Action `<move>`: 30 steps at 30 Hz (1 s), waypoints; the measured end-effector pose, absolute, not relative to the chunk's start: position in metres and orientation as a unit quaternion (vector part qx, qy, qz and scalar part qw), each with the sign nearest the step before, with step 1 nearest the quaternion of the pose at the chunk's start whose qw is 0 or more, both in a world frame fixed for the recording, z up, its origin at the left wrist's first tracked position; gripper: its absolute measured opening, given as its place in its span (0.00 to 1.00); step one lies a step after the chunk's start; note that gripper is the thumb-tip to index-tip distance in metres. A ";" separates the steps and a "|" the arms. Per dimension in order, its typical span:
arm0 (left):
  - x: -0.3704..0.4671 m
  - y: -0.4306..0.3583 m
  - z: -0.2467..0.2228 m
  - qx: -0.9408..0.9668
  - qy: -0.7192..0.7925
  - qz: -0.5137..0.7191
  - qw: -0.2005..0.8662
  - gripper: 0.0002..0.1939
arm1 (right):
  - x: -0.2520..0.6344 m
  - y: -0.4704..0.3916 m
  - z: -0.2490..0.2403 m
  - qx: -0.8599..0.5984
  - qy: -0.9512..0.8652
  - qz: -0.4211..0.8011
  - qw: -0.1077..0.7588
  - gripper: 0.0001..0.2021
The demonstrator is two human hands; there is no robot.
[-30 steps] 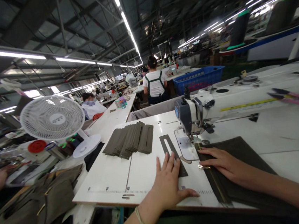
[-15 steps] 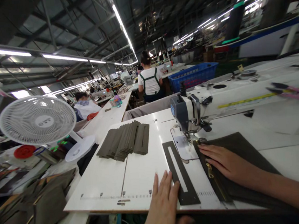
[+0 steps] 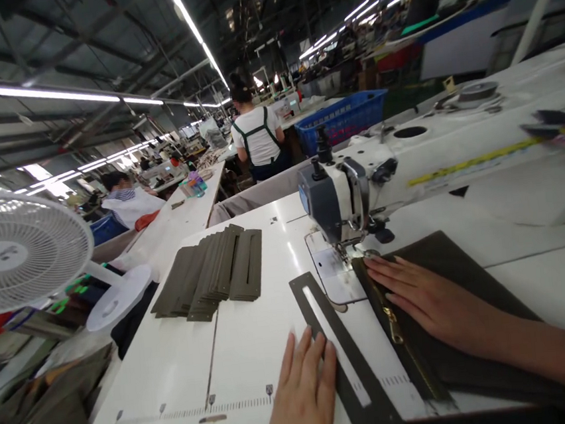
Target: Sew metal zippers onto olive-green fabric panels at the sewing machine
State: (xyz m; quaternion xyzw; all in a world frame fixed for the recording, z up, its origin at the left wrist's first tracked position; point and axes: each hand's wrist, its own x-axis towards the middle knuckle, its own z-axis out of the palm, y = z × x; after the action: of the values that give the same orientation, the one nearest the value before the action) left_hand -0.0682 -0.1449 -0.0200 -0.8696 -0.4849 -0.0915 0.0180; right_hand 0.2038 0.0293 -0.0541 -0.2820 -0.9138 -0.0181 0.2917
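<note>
My right hand (image 3: 428, 298) lies flat, fingers stretched out, on a dark olive fabric piece (image 3: 468, 274) with a brass zipper (image 3: 394, 324) along its left edge. Its fingertips are close to the presser foot of the sewing machine (image 3: 334, 200). My left hand (image 3: 304, 390) rests with fingers extended on the white table, at the left edge of an olive strip (image 3: 343, 353) with a long slot cut through it. A fanned pile of similar slotted strips (image 3: 208, 272) lies further back on the left.
A white fan (image 3: 21, 254) stands on the left, above more olive fabric pieces (image 3: 57, 414). Pink-handled thread snips (image 3: 559, 125) lie on the machine arm. Beyond the table are a blue basket (image 3: 340, 116) and a person in a white shirt (image 3: 258, 134).
The view has turned and tilted, so the table and fan sit further left. Both hands stay at nearly the same places on the table and fabric.
</note>
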 end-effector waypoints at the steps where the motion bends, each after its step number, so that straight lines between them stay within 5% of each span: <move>1: -0.069 -0.148 -0.023 -0.873 -0.476 -0.099 0.034 0.43 | 0.204 0.027 -0.052 -0.290 -0.909 -0.023 0.299 0.22; 17: -0.074 -0.101 0.005 -0.825 -0.495 -0.272 0.005 0.18 | 0.205 0.022 -0.046 -0.284 -0.908 -0.094 0.294 0.23; 23: -0.048 -0.099 0.023 -0.832 -0.448 -0.315 0.093 0.21 | 0.195 0.006 -0.047 -0.275 -0.901 -0.103 0.318 0.23; 30: 0.003 -0.059 0.005 -0.845 -0.476 -0.199 0.143 0.12 | 0.191 0.002 -0.050 -0.262 -0.901 -0.094 0.334 0.31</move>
State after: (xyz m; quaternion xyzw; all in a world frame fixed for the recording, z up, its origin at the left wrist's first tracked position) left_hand 0.0030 -0.0592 0.0048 -0.8447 -0.4760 -0.1985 0.1431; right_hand 0.1906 0.0018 -0.0495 -0.2620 -0.9006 -0.0936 0.3340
